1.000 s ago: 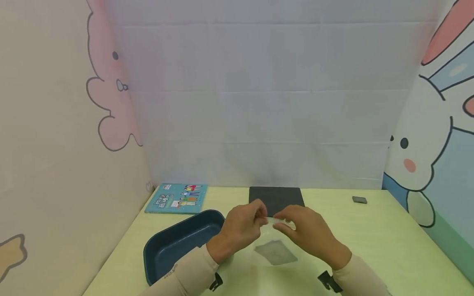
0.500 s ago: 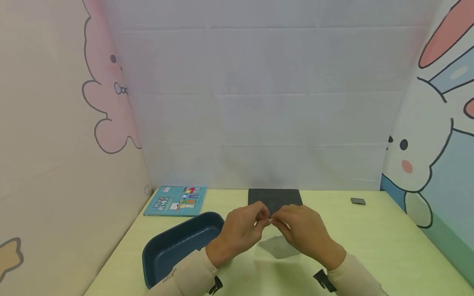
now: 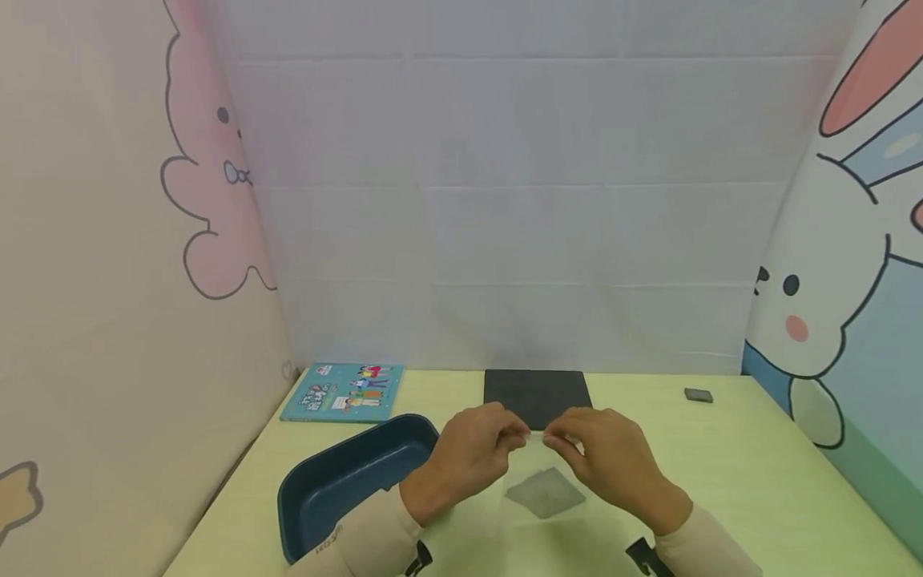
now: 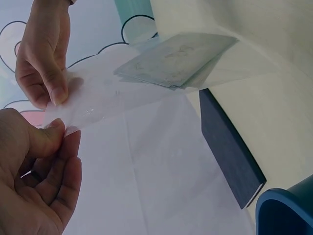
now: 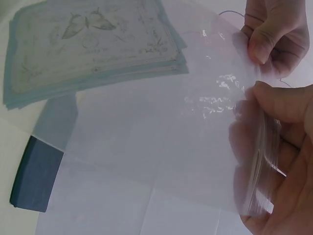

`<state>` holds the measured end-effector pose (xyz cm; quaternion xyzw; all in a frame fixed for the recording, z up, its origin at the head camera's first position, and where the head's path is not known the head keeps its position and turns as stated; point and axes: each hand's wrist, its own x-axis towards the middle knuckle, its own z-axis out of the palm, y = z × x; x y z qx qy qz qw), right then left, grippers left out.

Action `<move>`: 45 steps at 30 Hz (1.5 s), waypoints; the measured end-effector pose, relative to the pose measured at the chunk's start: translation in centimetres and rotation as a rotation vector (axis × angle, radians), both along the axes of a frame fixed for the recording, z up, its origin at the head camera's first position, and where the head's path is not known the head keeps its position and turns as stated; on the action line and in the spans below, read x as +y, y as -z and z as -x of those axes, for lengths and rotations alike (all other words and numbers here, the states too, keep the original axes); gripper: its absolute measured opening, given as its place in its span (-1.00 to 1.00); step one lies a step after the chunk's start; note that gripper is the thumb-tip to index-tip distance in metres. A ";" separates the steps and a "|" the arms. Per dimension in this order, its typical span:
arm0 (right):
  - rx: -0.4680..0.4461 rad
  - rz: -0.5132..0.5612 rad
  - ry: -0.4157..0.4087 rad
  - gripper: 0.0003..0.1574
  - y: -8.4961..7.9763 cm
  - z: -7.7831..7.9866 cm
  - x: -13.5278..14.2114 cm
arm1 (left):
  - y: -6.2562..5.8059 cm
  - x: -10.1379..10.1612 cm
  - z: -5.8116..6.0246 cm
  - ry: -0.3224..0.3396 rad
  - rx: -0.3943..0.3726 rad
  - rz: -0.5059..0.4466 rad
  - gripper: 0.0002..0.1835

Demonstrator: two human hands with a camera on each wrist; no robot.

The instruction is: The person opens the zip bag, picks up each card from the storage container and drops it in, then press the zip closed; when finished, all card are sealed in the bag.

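A clear plastic bag (image 5: 195,147) hangs from both hands, its top edge upward in the head view. Inside it lies a small stack of pale grey-green printed cards (image 3: 546,493); the top one shows a butterfly in the right wrist view. My left hand (image 3: 472,449) pinches the bag's top edge between thumb and fingers. A short way to the right, my right hand (image 3: 613,461) pinches the same edge, its thumb on the near face and fingers behind the film in the right wrist view. Whether the bag's mouth is sealed, I cannot tell.
A dark blue bin (image 3: 346,481) stands left of the hands, partly behind the left forearm. Beyond the hands lies a flat black box or book (image 3: 537,394). A blue illustrated book (image 3: 344,393) is at the back left, a small grey block (image 3: 698,395) at the back right.
My two hands came together along the bag's top edge, then moved a little apart. The right fingers, looser a second ago, now pinch the edge. The bag of cards swung slightly.
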<state>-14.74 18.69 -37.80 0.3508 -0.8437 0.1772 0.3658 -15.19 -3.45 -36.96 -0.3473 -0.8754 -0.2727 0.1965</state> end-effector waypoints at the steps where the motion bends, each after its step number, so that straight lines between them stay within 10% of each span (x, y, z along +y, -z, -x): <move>1: -0.004 0.004 0.009 -0.85 0.0 0.0 0.3 | 0.0 -0.1 0.0 -0.001 -0.008 -0.004 -0.94; 24: -0.099 0.057 0.177 -0.76 -0.2 -1.3 4.5 | -0.6 -0.9 -0.5 0.050 -0.108 -0.079 -0.96; 30: -0.268 0.067 0.121 -0.81 -1.3 -3.3 4.5 | -1.6 -1.6 -2.8 0.061 -0.328 -0.101 -0.95; 36: -0.512 0.082 -0.114 -0.84 -2.5 -4.9 5.5 | -2.7 -2.1 -4.9 0.125 -0.566 -0.126 -0.93; 40: -0.685 0.063 -0.184 -0.92 -1.9 -3.6 5.7 | -1.8 -1.1 -3.7 0.070 -0.596 0.016 -0.92; 45: -0.886 -0.007 -0.110 -0.89 1.4 -0.8 5.3 | 1.9 1.6 -0.8 -0.132 -0.435 0.430 -0.78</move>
